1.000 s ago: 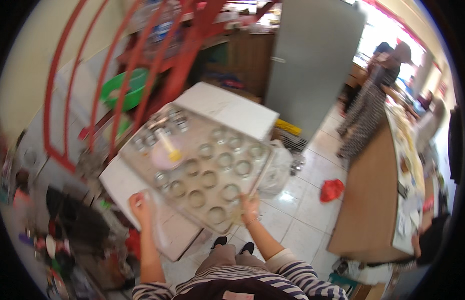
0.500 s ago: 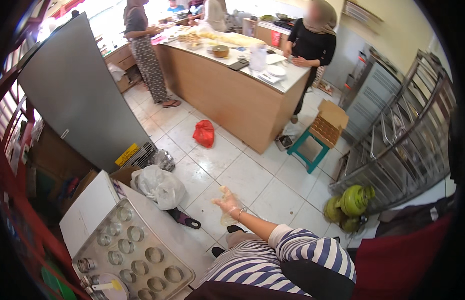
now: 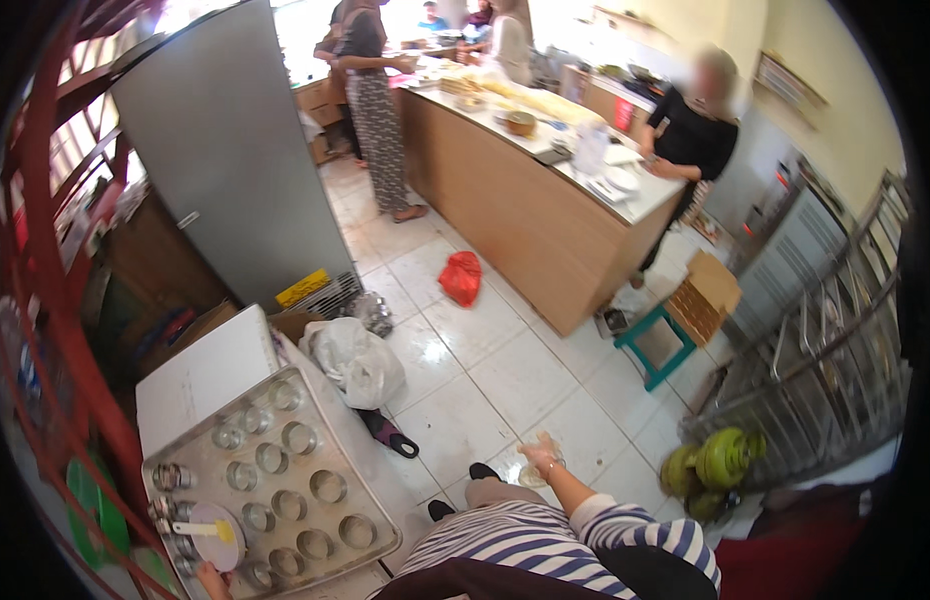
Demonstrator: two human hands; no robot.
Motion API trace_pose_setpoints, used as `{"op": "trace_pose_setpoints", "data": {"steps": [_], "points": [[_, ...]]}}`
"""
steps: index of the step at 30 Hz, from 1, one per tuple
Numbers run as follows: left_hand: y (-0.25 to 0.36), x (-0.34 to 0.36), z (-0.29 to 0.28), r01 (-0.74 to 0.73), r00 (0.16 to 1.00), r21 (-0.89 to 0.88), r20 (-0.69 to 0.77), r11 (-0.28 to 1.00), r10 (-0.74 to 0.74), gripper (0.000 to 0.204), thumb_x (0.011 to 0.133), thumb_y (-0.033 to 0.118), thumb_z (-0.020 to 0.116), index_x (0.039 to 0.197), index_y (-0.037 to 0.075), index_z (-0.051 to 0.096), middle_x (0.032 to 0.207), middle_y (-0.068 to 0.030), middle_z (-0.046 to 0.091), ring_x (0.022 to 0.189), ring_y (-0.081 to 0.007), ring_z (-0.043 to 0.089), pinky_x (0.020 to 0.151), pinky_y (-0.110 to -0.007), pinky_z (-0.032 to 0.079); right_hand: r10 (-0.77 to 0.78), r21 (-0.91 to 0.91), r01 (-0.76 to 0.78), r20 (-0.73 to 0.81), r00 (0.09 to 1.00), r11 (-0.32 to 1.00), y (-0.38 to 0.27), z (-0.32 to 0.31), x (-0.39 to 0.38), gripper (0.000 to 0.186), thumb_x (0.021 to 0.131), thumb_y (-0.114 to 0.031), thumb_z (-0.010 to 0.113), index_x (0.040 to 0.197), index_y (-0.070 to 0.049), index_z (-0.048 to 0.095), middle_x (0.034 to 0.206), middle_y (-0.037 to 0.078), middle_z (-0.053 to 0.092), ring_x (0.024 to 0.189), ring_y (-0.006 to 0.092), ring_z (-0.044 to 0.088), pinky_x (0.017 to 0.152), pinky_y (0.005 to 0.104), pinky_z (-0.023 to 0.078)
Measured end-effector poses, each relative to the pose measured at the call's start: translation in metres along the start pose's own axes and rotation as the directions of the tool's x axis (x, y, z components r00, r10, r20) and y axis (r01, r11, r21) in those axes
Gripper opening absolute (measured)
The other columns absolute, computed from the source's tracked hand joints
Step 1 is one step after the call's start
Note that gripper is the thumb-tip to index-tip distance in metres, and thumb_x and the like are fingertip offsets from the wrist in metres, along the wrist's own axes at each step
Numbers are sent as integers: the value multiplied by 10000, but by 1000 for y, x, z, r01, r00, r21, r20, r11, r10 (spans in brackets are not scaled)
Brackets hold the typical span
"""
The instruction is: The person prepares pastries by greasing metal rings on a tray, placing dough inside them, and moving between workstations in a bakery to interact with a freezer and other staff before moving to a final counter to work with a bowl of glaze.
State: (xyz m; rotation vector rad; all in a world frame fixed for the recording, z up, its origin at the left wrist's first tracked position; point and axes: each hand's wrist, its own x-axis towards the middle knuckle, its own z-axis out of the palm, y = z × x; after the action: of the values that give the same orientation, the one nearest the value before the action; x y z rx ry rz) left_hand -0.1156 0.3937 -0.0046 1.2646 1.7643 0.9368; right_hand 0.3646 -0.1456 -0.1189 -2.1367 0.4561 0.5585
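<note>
Down at the lower left, the left hand (image 3: 213, 580) comes into view, absent half a second ago, and it's right by the pale round plate (image 3: 225, 558)! Only part of that hand shows, so I can't tell whether its grip is clamped on the rim or merely beside it. Across to the right hand (image 3: 542, 452): sheathed in a clear plastic glove (image 3: 531, 476), it's out over the tiled floor (image 3: 465, 400) again, just as in the last frame, its grip loose, fingers apart, nothing visible in it. A second ago that same hand was at the baking tray's near corner; now the two are well apart.

And the baking tray (image 3: 375, 562) itself? It lies on the white counter (image 3: 210, 370), beside the body, showing more fully than half a second ago. Silvery, shallow and rimmed, it looks smudged across its base. Metal rings (image 3: 328, 486) stand on it in slanting rows, short, round and open-topped, with small gaps between them. Stacked rings (image 3: 173, 476) crowd the left edge, near the plate, where a white-handled utensil (image 3: 195, 528) lies with its yellow head over the plate.
</note>
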Motion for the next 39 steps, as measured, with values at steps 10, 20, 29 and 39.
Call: {"op": "trace_pose_setpoints", "data": {"steps": [10, 20, 29, 39], "points": [[-25, -8, -54, -47, 999, -280, -23, 959, 42, 176, 775, 105, 372, 800, -17, 495, 660, -89, 524, 463, -157, 503, 345, -246, 396, -31, 49, 23, 164, 986, 999, -33, -15, -15, 707, 613, -222, 643, 1197, 30, 334, 1167, 183, 420, 1045, 291, 434, 795, 336, 409], [29, -60, -31, -94, 966, -131, -251, 987, 58, 227, 785, 153, 418, 804, -59, 499, 695, -108, 525, 568, -184, 553, 438, -300, 489, -234, -105, 304, 426, 874, 947, 26, -16, 56, 238, 655, -144, 617, 806, -40, 466, 696, 67, 480, 578, 152, 448, 456, 297, 347], [19, -173, -89, -33, 917, -184, -396, 982, -43, 238, 819, 153, 393, 820, -65, 489, 720, -113, 537, 573, -171, 559, 473, -275, 506, -292, 14, 313, 401, 868, 950, -35, -14, 87, 198, 662, -128, 599, 808, -50, 490, 696, 36, 472, 537, 116, 406, 428, 247, 305], [-46, -274, -88, 90, 881, -366, -404, 926, -245, 230, 829, 155, 416, 886, -63, 463, 728, -103, 540, 568, -158, 569, 451, -263, 502, -676, 134, 682, 360, 643, 719, -191, 19, 100, 598, 706, -154, 557, 1246, -76, 312, 1055, 22, 438, 629, 111, 421, 550, 236, 368]]}}
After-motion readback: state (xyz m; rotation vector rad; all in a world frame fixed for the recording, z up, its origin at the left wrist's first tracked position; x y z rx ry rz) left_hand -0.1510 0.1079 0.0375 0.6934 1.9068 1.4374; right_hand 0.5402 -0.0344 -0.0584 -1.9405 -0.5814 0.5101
